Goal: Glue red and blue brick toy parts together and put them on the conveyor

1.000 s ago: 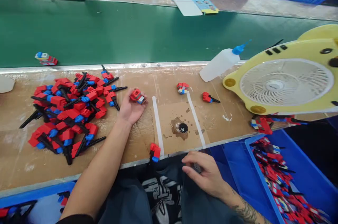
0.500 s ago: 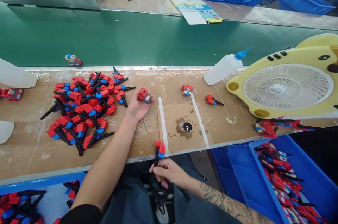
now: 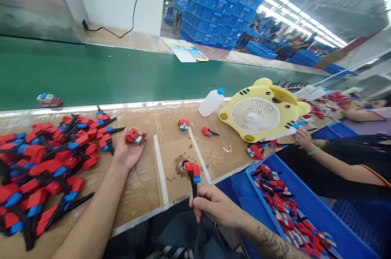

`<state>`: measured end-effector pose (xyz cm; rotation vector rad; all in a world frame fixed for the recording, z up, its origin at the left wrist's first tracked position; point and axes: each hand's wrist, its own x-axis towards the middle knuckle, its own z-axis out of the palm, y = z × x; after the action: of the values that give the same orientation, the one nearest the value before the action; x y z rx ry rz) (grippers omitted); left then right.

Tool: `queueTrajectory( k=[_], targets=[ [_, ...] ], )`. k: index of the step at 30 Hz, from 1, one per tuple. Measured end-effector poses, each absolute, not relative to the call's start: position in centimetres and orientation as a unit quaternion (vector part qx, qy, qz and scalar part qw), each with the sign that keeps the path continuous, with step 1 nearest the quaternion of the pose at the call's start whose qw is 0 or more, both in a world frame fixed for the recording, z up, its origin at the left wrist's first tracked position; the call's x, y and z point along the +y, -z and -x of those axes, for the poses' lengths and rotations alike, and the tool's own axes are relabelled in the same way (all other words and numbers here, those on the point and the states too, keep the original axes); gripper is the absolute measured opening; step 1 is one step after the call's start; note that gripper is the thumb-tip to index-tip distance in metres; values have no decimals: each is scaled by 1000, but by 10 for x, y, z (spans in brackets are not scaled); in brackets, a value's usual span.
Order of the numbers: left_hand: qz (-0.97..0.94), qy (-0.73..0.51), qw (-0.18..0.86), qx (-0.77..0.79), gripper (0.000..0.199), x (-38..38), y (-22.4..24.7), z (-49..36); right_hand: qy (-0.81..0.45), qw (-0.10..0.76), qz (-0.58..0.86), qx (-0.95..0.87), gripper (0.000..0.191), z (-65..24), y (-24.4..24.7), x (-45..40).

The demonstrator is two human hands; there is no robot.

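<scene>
My right hand (image 3: 215,206) is closed around the black stem of a red and blue toy part (image 3: 193,174), fingers curled tight at its lower end. The part stands nearly upright, long axis vertical, with the red block and small blue tab at the top and the black stem pointing down into my fist. Its head hangs over the near edge of the worktop (image 3: 143,185), just in front of the dark stained spot (image 3: 182,164) between the two white tape strips (image 3: 161,171). My right forearm comes in from the lower right, wrist slightly bent.

My left hand (image 3: 127,152) lies palm up on the worktop, well apart from the right, fingers loosely curled around a small red block piece (image 3: 134,136) at the fingertips. That forearm runs diagonally from the lower left.

Just left of that hand is a heap of red, blue and black parts (image 3: 45,161). Farther out lie two loose small pieces (image 3: 183,124), a white squeeze bottle (image 3: 211,102) with a blue nozzle on its side, and a yellow fan (image 3: 262,110). Beyond runs a green conveyor belt (image 3: 106,75). At lower right is a blue bin (image 3: 305,210) of parts, with another person's arm (image 3: 330,161) reaching in nearby.
</scene>
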<state>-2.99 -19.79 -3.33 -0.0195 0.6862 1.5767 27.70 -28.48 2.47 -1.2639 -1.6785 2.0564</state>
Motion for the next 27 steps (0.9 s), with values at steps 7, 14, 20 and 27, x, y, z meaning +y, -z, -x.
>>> queueTrajectory(
  k=[7, 14, 20, 27],
  targets=[
    [25, -693, 641, 329, 32, -198, 26, 30, -532, 121, 520, -658, 40, -332, -24, -196],
    [24, -692, 639, 335, 34, -198, 27, 30, -579, 71, 525, -620, 35, -349, 9, -151],
    [23, -694, 635, 338, 33, -198, 29, 30, -607, 53, 509, -608, 39, -357, 16, -137],
    [16, -690, 638, 342, 32, -198, 30, 29, -642, -72, 430, -630, 40, -365, 9, -118]
  ],
)
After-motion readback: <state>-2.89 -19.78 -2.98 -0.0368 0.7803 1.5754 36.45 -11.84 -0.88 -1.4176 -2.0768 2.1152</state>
